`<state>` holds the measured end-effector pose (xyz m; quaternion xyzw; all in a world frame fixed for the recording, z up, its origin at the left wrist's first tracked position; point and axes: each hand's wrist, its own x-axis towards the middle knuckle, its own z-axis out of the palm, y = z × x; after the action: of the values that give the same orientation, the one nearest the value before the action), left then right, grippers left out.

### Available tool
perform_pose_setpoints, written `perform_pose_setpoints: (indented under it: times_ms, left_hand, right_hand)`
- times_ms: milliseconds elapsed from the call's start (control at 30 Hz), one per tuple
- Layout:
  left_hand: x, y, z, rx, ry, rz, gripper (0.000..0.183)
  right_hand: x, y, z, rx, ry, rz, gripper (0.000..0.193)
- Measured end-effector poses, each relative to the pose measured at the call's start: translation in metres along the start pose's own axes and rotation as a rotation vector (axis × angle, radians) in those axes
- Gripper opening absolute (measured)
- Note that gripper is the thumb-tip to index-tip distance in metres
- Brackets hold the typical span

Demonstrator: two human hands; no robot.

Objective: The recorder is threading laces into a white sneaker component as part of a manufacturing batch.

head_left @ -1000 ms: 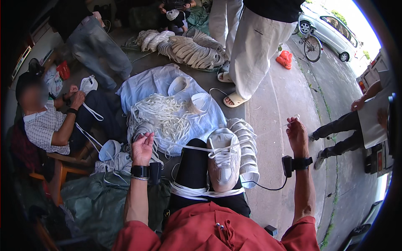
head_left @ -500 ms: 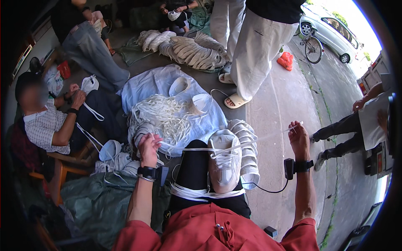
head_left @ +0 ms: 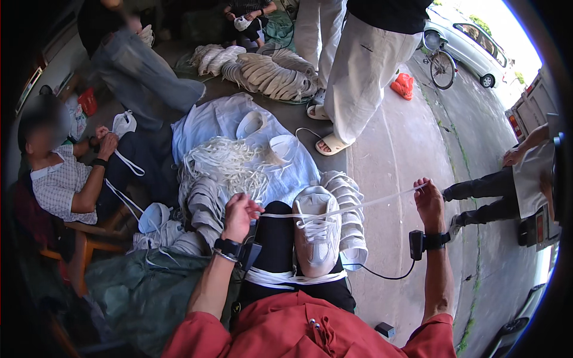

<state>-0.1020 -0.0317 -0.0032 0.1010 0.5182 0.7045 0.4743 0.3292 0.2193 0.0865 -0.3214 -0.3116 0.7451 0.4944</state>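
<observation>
A white shoelace [head_left: 371,204] is drawn across above my lap, pinched at its left part by my left hand [head_left: 240,216] and at its right end by my right hand [head_left: 428,201]. Both hands are closed on it, the right one raised well out to the side. Beneath the lace a white sneaker [head_left: 317,235] rests on my thigh, toe toward me, with white lacing across its tongue. More white laces [head_left: 292,278] lie over my thighs at the shoe's toe.
A heap of loose white laces [head_left: 224,164] lies on a pale blue cloth [head_left: 203,116] ahead. Stacked white shoe uppers [head_left: 346,203] flank my knees. A seated co-worker [head_left: 65,179] handles an upper at left. Others stand ahead and at right; a bicycle [head_left: 442,68] stands beyond.
My left hand has moved right, closer to the shoe, with the lace. My right hand is slightly lower. At far left a standing person's leg has swung right.
</observation>
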Motion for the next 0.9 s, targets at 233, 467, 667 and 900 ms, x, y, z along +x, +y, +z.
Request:
perform_pose_setpoints:
  times_ms: [233,467,667,900]
  left_hand:
    - [0.007,0.042,-0.212,-0.550,0.699,-0.026,0.016]
    - [0.000,0.030,-0.273,-0.580,0.803,-0.063,0.010]
    - [-0.008,0.027,-0.183,-0.136,0.668,0.096,0.013]
    - [-0.011,-0.026,0.040,0.566,-0.156,0.150,0.012]
  right_hand:
    - [0.011,-0.045,-0.034,-0.117,0.041,-0.123,0.018]
    - [0.006,-0.056,-0.057,-0.161,0.115,-0.128,0.018]
    - [-0.017,-0.054,-0.028,-0.093,0.070,-0.118,0.016]
    - [-0.040,-0.047,-0.002,-0.086,-0.105,-0.076,0.012]
